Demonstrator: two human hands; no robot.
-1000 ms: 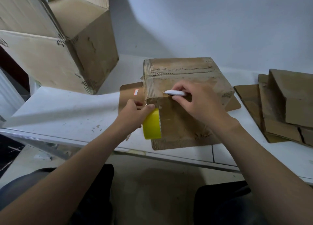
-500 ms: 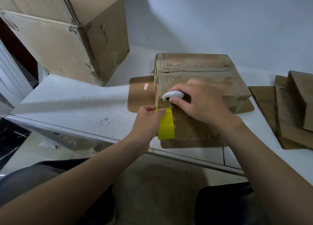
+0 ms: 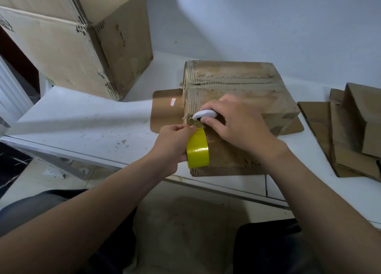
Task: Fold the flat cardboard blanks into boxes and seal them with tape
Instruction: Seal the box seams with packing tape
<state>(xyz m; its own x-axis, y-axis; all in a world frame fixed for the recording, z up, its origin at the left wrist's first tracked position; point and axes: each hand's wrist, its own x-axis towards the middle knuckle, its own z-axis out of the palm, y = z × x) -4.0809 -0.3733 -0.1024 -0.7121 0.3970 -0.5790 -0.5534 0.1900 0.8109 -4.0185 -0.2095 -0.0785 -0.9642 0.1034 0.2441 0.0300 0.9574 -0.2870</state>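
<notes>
A worn, folded cardboard box (image 3: 237, 84) lies on the white table (image 3: 82, 119) in front of me. My left hand (image 3: 171, 143) grips a yellow tape roll (image 3: 198, 151) against the box's near face, its fingers pinching the tape's end at the box's upper edge. My right hand (image 3: 233, 125) holds a small white cutter (image 3: 204, 115) at the box's near top left corner, just above the roll. A brown flap (image 3: 165, 110) sticks out flat from the box's left side.
A large open cardboard box (image 3: 82, 46) stands at the back left of the table. Flat cardboard blanks (image 3: 340, 133) are stacked at the right, with a folded piece on top. The table's front edge runs just below the box; my knees are beneath it.
The white cutter has slid left along the box's top front edge to the corner. My left hand with the roll has stayed at the near face.
</notes>
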